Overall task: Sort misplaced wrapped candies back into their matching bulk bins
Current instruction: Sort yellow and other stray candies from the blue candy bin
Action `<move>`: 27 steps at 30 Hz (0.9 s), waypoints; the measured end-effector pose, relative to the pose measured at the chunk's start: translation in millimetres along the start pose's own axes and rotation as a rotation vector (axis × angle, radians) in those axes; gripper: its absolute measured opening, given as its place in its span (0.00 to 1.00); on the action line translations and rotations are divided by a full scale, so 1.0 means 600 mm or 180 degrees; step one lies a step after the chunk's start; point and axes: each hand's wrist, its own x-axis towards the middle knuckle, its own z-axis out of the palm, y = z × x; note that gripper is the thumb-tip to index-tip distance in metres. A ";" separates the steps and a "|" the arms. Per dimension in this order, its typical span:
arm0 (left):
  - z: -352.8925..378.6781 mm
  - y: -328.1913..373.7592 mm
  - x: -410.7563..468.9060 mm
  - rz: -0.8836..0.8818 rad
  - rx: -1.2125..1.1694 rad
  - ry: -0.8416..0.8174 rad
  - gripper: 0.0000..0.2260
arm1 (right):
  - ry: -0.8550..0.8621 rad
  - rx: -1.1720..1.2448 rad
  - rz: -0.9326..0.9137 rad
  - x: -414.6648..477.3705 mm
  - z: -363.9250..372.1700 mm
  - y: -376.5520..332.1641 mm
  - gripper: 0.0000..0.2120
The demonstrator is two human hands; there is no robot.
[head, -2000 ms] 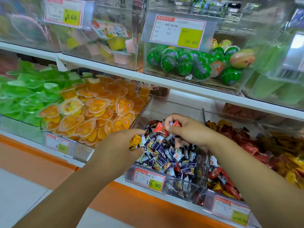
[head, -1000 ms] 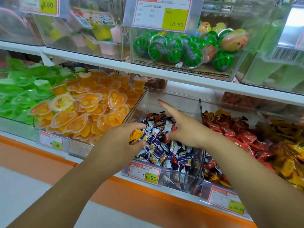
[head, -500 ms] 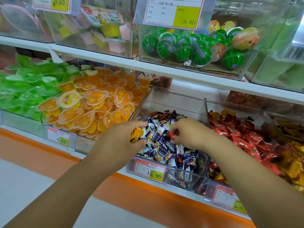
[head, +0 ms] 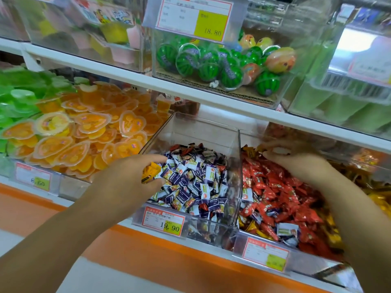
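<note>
Read 18.80 on the yellow patch of the upper price tag (head: pixel 193 16), stuck on the watermelon-ball bin (head: pixel 306 66). Caught 19.90 on the middle tag (head: pixel 164 220) fronting the purple-wrapper candy bin (head: pixel 207 132). Made out roughly 8.60, smeared, on the jelly-cup tag (head: pixel 33 178). Couldn't make out any fine print, nor the red-candy tag (head: pixel 265 254).

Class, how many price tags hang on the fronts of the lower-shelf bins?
3: the left tag below the orange jelly cups, the middle tag reading 19.90, the right tag below the red candies. Others may lie outside the frame.
</note>
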 end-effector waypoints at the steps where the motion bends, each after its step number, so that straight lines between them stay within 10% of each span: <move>1: 0.000 -0.001 0.001 0.0004 -0.0003 0.0008 0.18 | 0.0093 0.0045 -0.0076 0.001 0.006 -0.011 0.08; 15: -0.006 -0.017 0.005 0.0016 0.0264 0.0157 0.22 | -0.2398 -0.2913 -0.0558 0.171 0.181 -0.117 0.21; 27: -0.001 -0.028 0.015 0.0223 -0.0064 0.0266 0.21 | -0.1207 -0.0970 -0.1113 0.197 0.143 -0.176 0.13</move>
